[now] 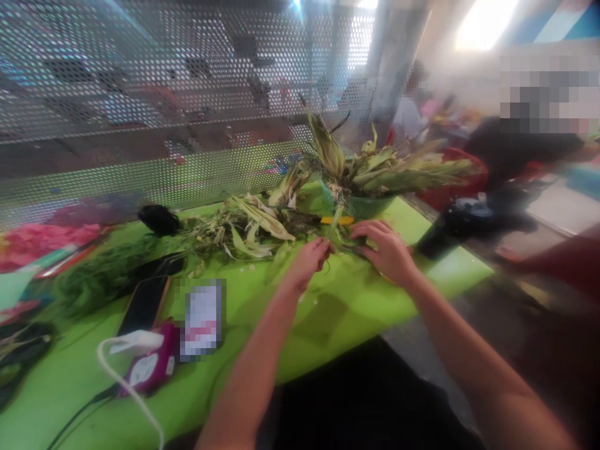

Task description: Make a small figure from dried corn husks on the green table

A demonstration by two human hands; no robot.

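left hand (312, 257) just in front of green bowl (370, 205), fingertips pinched on thin husk strip (332, 236), likely to keep it taut. right hand (387, 250) beside it, fingers spread flat, gripping nothing, probably pinning strip's end. loose husks (248, 228) heaped left of bowl, within reach.

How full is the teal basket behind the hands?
Full: the teal basket is heaped with corn ears still in their husks, and they stick out well above its rim.

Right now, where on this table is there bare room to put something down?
Bare table lies between the left hand and right hand, toward the near edge, and beside the card. Crowded: husks behind the hands, phone at left.
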